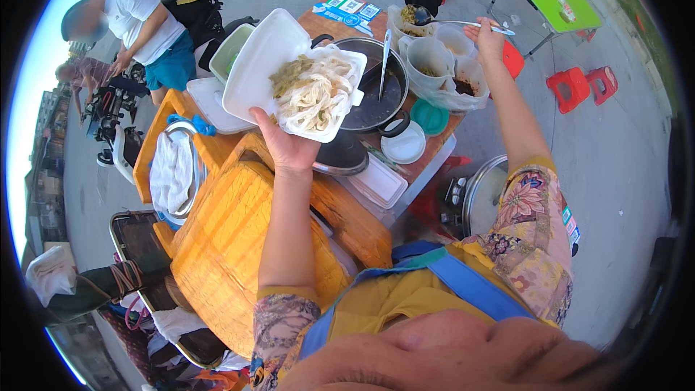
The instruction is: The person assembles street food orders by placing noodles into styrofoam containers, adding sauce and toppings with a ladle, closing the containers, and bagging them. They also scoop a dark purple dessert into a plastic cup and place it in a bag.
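My left hand [288,144] holds up an open white foam takeaway box [252,76] from below. In its tray lie pale noodles [315,100] on a thin plastic bag, with chopped greenish pickles [290,73] at one side. My right hand [487,38] grips the handle of a metal spoon [472,24], whose bowl is over a plastic tub of chopped greenish food [408,13]. Beside that tub stand several bag-lined containers, one with dark red-brown sauce [465,87]. Between my hands is a black-handled pot [399,73] of dark liquid, with a ladle [385,60] standing in it.
A white lid [403,144] and a green lid [429,117] lie near the pot. Closer to me sits a yellow insulated cover [228,250]. A cloth-topped round container [172,168] is at the left. One person [144,21] stands at upper left. Red stools [567,89] and a green table [554,0] are at right.
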### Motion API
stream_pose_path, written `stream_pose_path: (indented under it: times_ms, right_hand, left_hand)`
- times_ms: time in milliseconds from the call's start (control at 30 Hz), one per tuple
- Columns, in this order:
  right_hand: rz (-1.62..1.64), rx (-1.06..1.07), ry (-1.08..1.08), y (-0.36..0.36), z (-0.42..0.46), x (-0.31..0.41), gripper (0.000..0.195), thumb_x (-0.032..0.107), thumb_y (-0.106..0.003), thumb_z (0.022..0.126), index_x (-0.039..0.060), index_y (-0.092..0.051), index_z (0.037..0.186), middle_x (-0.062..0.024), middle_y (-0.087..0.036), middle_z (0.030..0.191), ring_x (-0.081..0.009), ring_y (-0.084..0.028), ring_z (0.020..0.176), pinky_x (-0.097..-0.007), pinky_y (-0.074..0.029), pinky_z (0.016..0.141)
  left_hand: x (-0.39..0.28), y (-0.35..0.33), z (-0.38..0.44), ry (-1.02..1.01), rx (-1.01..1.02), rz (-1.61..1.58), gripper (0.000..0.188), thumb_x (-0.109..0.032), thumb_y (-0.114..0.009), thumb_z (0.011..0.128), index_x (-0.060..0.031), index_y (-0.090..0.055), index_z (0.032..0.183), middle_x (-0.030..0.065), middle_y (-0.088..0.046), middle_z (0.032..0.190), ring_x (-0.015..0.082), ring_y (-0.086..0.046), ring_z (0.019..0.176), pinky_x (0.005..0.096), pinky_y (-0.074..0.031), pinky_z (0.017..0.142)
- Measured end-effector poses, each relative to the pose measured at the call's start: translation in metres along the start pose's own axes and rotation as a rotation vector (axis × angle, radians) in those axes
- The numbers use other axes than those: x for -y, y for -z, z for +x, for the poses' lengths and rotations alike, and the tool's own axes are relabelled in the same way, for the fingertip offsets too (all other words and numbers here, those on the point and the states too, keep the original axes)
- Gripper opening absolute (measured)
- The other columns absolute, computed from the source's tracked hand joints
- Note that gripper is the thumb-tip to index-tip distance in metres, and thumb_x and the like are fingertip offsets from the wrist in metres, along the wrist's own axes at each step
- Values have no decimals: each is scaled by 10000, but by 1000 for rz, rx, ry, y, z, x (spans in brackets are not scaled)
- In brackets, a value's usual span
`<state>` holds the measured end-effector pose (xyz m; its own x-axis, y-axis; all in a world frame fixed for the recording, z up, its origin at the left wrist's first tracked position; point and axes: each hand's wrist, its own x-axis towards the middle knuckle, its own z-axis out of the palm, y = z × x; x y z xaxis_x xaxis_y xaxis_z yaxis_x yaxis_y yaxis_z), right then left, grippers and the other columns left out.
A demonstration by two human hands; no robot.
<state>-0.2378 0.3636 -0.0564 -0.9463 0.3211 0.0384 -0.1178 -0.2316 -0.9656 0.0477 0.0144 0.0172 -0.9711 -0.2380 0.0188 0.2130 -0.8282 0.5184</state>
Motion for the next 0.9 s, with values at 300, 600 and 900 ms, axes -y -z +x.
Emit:
stream_pose_path:
  times_ms: [300,600,900]
  right_hand:
    - [45,355,232,-22,-110,159,258,184,-428,994,-52,-502,1067,-219,-638,935,-285,-685,865,-326,-576,755]
    - [-450,1090,1333,-37,-215,151,100,73,-590,861,19,-584,946,-216,-632,1036,-304,-667,905,-344,-555,741]
    - [-560,1093,1764,-41,-239,154,196,17,-683,731,80,-604,900,-195,-626,1066,-293,-666,916,-304,-566,623]
  left_hand:
    - [0,-3,1,39,11,-76,827,-693,-329,886,-99,-250,1455,119,-340,1466,319,-347,1337,475,-298,1101]
    - [-3,1,0,65,55,-152,810,-693,-262,900,-102,-255,1454,123,-345,1463,329,-345,1338,495,-284,1101]
    - [-5,2,0,90,41,-171,834,-712,-272,886,-97,-260,1449,135,-369,1445,337,-373,1319,498,-301,1090]
